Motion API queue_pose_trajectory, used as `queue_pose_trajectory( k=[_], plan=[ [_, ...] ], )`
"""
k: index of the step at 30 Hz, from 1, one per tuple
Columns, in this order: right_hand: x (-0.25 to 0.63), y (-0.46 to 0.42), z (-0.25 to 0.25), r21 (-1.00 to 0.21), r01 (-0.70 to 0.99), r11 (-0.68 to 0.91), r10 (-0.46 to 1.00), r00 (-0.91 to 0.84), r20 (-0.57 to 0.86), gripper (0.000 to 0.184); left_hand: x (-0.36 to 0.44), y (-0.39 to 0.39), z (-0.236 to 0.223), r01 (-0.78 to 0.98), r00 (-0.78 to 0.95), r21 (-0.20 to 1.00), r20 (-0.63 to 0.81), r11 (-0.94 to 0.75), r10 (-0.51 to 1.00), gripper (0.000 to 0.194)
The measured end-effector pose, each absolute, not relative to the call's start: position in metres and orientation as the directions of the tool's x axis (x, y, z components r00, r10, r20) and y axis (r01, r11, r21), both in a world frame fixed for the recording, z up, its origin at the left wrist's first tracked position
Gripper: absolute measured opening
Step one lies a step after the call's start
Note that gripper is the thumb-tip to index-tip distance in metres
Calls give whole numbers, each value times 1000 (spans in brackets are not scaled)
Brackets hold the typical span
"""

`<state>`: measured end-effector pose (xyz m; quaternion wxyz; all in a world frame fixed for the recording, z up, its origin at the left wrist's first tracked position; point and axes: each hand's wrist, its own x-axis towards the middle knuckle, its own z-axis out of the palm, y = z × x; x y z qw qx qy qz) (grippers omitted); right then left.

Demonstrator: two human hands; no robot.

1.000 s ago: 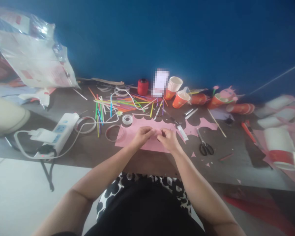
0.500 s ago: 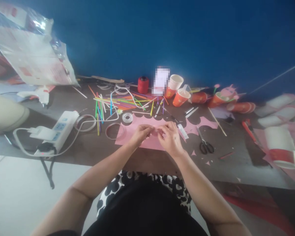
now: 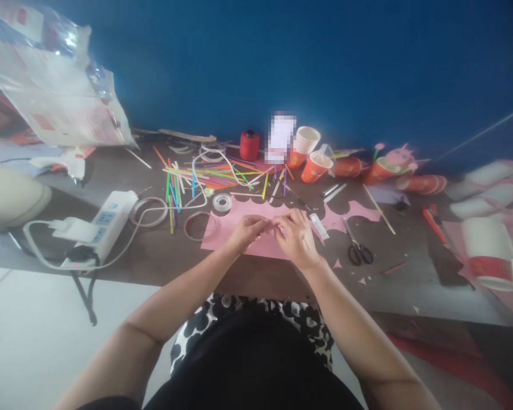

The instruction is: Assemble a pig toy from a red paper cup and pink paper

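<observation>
Left hand (image 3: 247, 233): thumb and forefinger pressed together, apparently pinching a small pinkish piece (image 3: 272, 223); its shape is unclear.
Right hand (image 3: 298, 237): thumb and forefinger nearly closed at the piece's opposite side; other fingers bent.
Change, last second: right hand rolled, knuckles higher; left hand nearly unmoved.
Meaning (judged): grip on the piece is being adjusted.
Pink paper sheet (image 3: 223, 229): flat on table (image 3: 239, 279), beneath both hands, far edge scalloped.
Scissors (image 3: 353, 245): right of sheet, unheld.
</observation>
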<state>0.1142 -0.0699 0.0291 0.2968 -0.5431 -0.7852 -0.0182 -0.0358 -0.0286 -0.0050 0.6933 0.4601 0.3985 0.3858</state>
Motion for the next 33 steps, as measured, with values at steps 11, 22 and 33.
queue_pose_trajectory(
  k=[11,22,33],
  plan=[
    [111,-74,23,-508,793,335,862,-39,506,10,-37,-27,-3,-294,428,890,-204,349,880,31],
    [104,-71,26,-793,582,178,923,181,340,7,-39,-31,3,-223,444,941,-135,256,886,32],
    [100,-65,25,-920,392,26,957,256,136,10,-37,-32,5,-202,436,936,-179,289,882,32]
  ],
)
